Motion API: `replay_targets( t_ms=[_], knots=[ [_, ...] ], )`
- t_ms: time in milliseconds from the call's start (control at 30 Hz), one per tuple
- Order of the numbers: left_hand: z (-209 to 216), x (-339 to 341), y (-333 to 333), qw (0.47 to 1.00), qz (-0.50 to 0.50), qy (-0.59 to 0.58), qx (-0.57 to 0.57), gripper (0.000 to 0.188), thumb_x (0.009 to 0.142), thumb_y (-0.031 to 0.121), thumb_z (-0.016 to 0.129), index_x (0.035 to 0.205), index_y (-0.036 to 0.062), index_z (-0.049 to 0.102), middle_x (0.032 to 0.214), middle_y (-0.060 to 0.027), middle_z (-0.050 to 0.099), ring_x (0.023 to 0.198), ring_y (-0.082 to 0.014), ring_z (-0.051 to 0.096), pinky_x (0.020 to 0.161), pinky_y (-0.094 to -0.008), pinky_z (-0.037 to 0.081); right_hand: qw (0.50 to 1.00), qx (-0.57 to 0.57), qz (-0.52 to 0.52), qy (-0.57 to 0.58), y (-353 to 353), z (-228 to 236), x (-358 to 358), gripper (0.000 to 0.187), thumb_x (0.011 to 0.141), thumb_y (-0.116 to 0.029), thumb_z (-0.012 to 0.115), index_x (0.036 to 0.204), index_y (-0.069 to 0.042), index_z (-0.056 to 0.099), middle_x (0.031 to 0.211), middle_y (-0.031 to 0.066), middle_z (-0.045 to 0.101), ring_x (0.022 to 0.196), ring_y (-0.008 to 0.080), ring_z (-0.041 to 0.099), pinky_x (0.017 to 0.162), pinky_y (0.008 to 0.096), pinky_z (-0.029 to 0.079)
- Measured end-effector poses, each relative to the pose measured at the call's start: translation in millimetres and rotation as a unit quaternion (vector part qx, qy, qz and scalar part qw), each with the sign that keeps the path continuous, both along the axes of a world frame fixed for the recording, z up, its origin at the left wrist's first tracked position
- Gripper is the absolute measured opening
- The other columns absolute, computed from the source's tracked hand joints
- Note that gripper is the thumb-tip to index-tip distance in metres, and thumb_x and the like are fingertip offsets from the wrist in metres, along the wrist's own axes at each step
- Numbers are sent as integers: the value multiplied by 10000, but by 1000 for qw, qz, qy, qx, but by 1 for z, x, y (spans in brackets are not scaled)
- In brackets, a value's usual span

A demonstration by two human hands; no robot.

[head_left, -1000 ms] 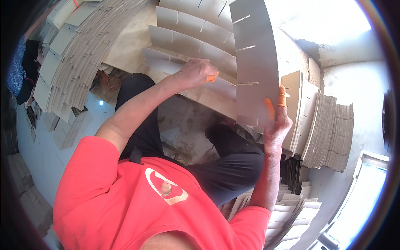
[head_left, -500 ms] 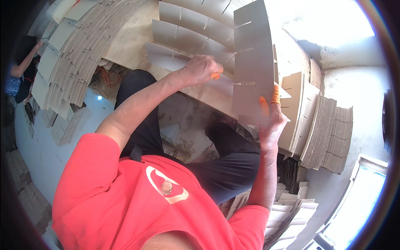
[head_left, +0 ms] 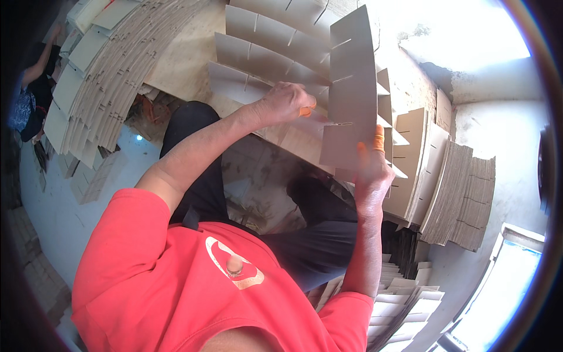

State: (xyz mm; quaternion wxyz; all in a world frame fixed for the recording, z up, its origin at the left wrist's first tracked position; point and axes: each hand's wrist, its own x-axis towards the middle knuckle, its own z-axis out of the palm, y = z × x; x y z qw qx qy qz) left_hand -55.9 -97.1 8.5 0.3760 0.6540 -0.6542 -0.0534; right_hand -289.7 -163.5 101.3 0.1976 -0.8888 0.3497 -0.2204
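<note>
A grey cardboard divider strip with slots (head_left: 352, 88) stands upright in front of me, crossing a row of parallel slotted cardboard strips (head_left: 258, 35). My right hand (head_left: 372, 170) grips the upright strip's lower edge; an orange cover is on one fingertip. My left hand (head_left: 284, 102) is closed on the edge of the nearest parallel strip, right where the upright strip meets it, with an orange fingertip cover showing. My red shirt and dark trousers fill the lower part of the view.
Fanned stacks of flat cardboard pieces (head_left: 99, 88) lie at the upper left. More slotted strips stand stacked at the right (head_left: 457, 193) and lower right (head_left: 399, 299). Another person (head_left: 29, 88) is at the far left edge. The pale floor (head_left: 53, 199) shows at left.
The upright strip and my right hand have shifted slightly left, closer to my left hand. My left hand stays on the parallel strips.
</note>
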Motion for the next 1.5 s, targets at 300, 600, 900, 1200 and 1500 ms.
replay_targets(
  t_ms=[300,600,900,1200,1500],
  knots=[
    [-5,2,-4,1000,-16,-2,5,167,750,156,655,663,47,563,619,-96,563,667,-272,553,609,-401,464,999,13,44,0,-2,17,7,533,873,49,562,1379,-65,439,620,114,435,554,104,404,542,191,379],
    [0,-5,-6,1000,-15,-11,-9,150,737,162,661,683,56,570,612,-94,549,667,-263,552,608,-404,465,998,35,43,40,-3,-26,19,442,869,16,516,1310,15,479,651,226,551,556,305,573,541,360,463],
    [-9,-4,-8,999,-9,6,32,69,761,132,649,775,64,653,662,-84,603,699,-237,579,629,-383,478,983,92,122,97,-18,0,39,373,851,21,476,1216,103,479,734,264,607,695,400,623,592,454,476],
    [9,-3,-4,997,-25,-7,71,194,730,109,696,916,54,686,793,-76,659,771,-221,584,704,-352,489,995,80,-14,51,-25,-37,-15,392,891,-213,598,1247,-60,537,766,177,656,704,322,653,604,436,493],
    [25,12,27,999,7,-35,-6,427,705,157,753,1076,-20,638,909,-104,666,831,-243,587,792,-351,475,857,-261,-273,352,-122,-56,-161,337,816,-262,696,1002,-33,532,912,133,557,964,305,553,695,393,528]
  ],
)
